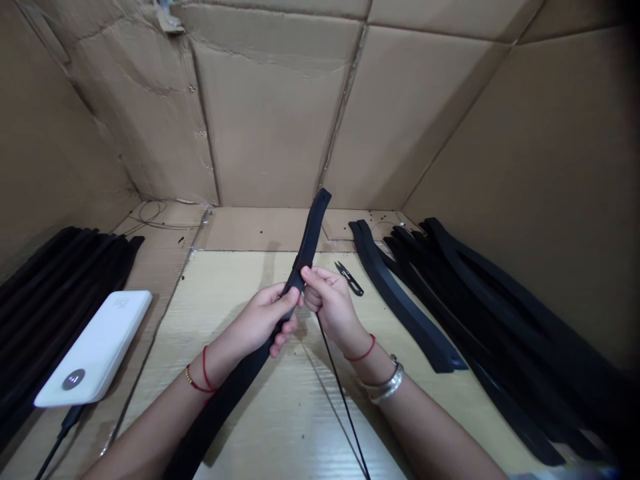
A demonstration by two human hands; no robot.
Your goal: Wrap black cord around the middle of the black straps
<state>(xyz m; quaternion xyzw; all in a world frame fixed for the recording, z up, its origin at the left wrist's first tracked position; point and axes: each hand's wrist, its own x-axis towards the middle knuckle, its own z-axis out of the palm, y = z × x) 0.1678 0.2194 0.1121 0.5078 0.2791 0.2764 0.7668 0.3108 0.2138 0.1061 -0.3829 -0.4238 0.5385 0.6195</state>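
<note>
A long, curved black strip point(311, 230) slants up across the middle, its far end raised and its near end running out of view under my left forearm. My left hand point(273, 313) is wrapped around the strip at mid-length, thumb on top. Close beside it, my right hand point(327, 297) is closed in a pinch at the strip's edge, thumb touching it. From that hand a thin black cord point(336, 373) runs down to the bottom edge; its upper end is hidden by the fingers. Small black thread snips point(349, 278) lie just right of my right hand.
Cardboard walls point(280, 120) enclose the back and sides. More black strips point(400, 300) lie at right, and another pile point(65, 267) at left. A white power bank point(97, 347) with a cable rests on the left pile's edge. Loose thin wire point(150, 213) curls at the back left.
</note>
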